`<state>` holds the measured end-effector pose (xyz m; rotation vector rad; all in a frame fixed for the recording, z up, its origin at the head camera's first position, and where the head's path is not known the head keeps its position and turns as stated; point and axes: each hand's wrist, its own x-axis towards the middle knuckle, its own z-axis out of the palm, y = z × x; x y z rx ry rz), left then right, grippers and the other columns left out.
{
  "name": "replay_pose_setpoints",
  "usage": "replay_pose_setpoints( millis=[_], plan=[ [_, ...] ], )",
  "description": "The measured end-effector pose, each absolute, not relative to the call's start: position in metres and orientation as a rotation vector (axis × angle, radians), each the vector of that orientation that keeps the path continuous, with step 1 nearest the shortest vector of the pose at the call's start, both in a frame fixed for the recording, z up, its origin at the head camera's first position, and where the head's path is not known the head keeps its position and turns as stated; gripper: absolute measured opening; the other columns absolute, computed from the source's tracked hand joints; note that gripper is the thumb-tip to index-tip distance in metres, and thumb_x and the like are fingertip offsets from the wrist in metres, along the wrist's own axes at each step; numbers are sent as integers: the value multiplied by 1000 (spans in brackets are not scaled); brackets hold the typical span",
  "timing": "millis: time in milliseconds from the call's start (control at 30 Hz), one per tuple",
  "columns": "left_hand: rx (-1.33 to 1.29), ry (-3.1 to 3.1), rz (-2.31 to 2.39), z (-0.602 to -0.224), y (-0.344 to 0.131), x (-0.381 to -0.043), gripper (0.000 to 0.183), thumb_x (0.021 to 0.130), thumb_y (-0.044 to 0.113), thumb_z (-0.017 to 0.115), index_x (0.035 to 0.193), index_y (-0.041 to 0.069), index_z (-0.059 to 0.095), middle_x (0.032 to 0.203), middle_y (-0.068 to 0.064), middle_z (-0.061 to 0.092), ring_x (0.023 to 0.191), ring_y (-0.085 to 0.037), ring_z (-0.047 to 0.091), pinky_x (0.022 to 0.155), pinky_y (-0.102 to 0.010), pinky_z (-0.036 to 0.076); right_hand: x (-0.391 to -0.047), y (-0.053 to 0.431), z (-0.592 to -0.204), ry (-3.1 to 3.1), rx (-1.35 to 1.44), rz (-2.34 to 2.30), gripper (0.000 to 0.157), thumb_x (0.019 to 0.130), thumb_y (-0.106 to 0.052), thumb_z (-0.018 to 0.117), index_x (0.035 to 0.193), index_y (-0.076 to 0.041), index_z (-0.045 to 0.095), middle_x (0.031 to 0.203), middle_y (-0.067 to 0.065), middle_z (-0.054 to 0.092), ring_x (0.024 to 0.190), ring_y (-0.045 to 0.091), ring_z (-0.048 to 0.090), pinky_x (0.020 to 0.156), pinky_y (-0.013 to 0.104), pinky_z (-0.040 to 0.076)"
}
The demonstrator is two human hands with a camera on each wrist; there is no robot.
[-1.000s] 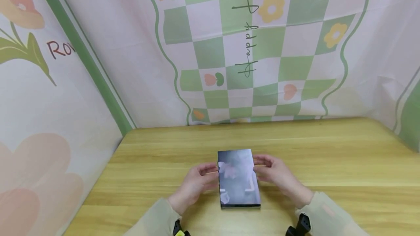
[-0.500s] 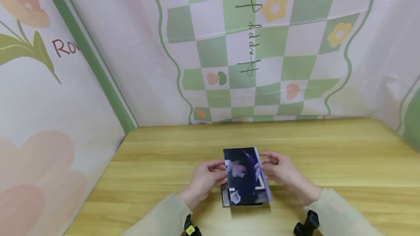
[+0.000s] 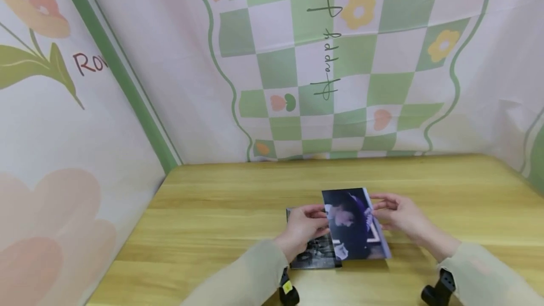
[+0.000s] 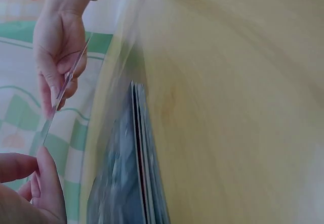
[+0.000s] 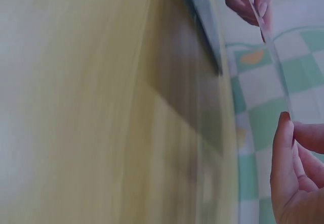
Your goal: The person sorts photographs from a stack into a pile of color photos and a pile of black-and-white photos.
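Note:
A thin, glossy photo card (image 3: pixel 350 230) with a dark purple-blue picture is held above the table between both hands. My left hand (image 3: pixel 302 228) pinches its left edge with thumb and fingers. On the opposite edge, the right hand (image 3: pixel 403 216) pinches it the same way. Seen from the left wrist, the card (image 4: pixel 63 92) is nearly edge-on and very thin. Below and to its left a stack of thin picture cards or booklets (image 3: pixel 316 255) lies on the table, a grey picture on top. The left hand and the card cover part of that stack.
The wooden table (image 3: pixel 212 221) runs back to a hanging cloth (image 3: pixel 272 74) with green checks and flowers. Another printed cloth (image 3: pixel 63 136) hangs along the left side. Black wrist cameras (image 3: pixel 439 287) are strapped below the sleeves.
The photo card has been lifted off the stack and carried to the right by both hands, uncovering the grey picture beneath. The stack has stayed on the table.

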<state>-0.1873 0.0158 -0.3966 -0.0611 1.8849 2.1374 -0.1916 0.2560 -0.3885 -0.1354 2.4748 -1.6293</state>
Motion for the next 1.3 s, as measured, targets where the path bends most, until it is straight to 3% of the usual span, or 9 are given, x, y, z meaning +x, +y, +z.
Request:
replay_pose_setpoints(
  millis=[200, 600, 1033, 1300],
  plan=[
    [-147, 1882, 2167, -401, 47, -193, 33, 81, -13, 62, 111, 2, 65, 88, -7, 62, 77, -16, 62, 71, -29, 60, -196, 282, -395, 2483, -115, -1573, 58, 89, -1, 56, 137, 16, 28, 106, 15, 63, 84, 8, 62, 76, 34, 60],
    [-266, 1889, 2213, -410, 94, -201, 33, 76, -19, 61, 101, 1, 68, 81, -7, 62, 73, -16, 62, 65, -30, 61, -208, 317, -408, 2403, -89, -1554, 57, 89, 3, 53, 136, 18, 24, 91, -1, 64, 78, 10, 63, 72, 33, 60],
    [-273, 1957, 2119, -413, 102, -212, 45, 71, -24, 58, 109, -1, 64, 79, -5, 57, 65, -15, 59, 63, -30, 60, -218, 319, -403, 2439, -76, -1419, 58, 87, 4, 54, 134, 21, 24, 100, 18, 63, 83, 18, 65, 74, 36, 60],
    [-217, 2073, 2076, -413, 105, -213, 53, 66, -29, 55, 113, -5, 62, 78, -5, 55, 67, -19, 60, 64, -34, 60, -220, 319, -403, 2430, -65, -1416, 60, 87, 4, 56, 134, 21, 24, 96, 13, 63, 80, 16, 64, 72, 34, 60]
  ],
)
